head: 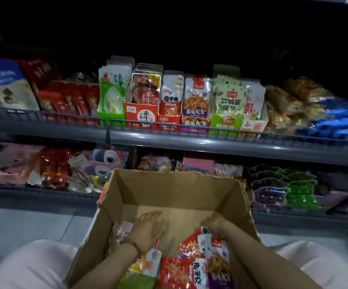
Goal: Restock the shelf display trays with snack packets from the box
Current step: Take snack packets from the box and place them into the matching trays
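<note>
- Cardboard box (179, 188) parked low between two pale-clad knees, open top up; judged so both hands can reach in without stretching.
- Snack packets (177, 272) heaped at the near end of the box, overlapping. At least six faces showing, true count hidden. Far half of the box floor bare, so stock judged mostly used up.
- Left hand (146, 230) open, fingers straight, spread over the box floor beside pale packets at the left wall. Grips nothing; contact with the floor unclear. One bead bracelet (130, 246) at the wrist.
- Right hand (214, 226) curled down over the top edges of a few upright packets, apparently gripping them as a small bunch, probably to lift several at once.
- Lower shelf (33, 192) beyond the box: loose mixed goods, dim, uncounted.
- Upper shelf rail (189, 140) fronting six display trays (140, 115) side by side, packets standing upright and face-forward so labels read. All six look well filled. Purple tray (195, 122) seems to match the purple-trimmed packets in the box.
</note>
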`<state>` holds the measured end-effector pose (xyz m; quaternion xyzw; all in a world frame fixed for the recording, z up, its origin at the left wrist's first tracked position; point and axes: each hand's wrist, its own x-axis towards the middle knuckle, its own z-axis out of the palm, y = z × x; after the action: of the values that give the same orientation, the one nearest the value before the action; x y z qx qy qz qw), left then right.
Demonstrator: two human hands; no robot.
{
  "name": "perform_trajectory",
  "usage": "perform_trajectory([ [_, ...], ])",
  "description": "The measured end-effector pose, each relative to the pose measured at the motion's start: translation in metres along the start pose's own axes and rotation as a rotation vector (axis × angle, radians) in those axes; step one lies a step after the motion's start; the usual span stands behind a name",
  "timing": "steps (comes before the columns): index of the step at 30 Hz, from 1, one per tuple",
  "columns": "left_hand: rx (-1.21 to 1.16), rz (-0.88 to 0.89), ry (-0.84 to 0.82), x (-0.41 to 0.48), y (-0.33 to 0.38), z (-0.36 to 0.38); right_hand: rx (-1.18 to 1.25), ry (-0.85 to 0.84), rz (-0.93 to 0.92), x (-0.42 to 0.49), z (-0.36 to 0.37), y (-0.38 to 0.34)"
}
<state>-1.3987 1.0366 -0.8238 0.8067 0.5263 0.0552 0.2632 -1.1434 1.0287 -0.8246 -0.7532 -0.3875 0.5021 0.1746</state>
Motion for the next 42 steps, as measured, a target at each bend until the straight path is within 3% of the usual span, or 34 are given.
perform_trajectory([
  [4, 0.040, -0.015, -0.042, -0.009, -0.003, 0.011, -0.151, 0.002, 0.144, 0.016, 0.014, 0.023],
  [9, 0.037, -0.036, -0.068, -0.015, -0.007, 0.020, -0.275, 0.115, 0.101, 0.018, 0.019, 0.040],
  [14, 0.025, -0.037, -0.105, -0.017, -0.008, 0.024, -0.411, -0.115, 0.036, 0.007, 0.009, 0.036],
  [19, -0.171, -0.049, -0.139, -0.013, 0.002, 0.017, -0.099, -0.222, -0.159, -0.014, 0.006, 0.004],
  [23, -0.609, -0.071, -0.217, -0.006, 0.019, 0.000, 0.124, -0.261, -0.277, -0.039, 0.004, -0.048],
  [31, -0.928, 0.028, -0.049, 0.009, 0.039, -0.070, 0.362, -0.134, -0.475, -0.067, -0.015, -0.133],
  [35, -0.980, 0.037, 0.064, 0.016, 0.052, -0.106, 0.290, -0.073, -0.633, -0.080, -0.030, -0.168],
  [42, -0.958, 0.084, 0.251, 0.039, 0.070, -0.164, 0.222, -0.254, -0.733, -0.085, -0.055, -0.211],
])
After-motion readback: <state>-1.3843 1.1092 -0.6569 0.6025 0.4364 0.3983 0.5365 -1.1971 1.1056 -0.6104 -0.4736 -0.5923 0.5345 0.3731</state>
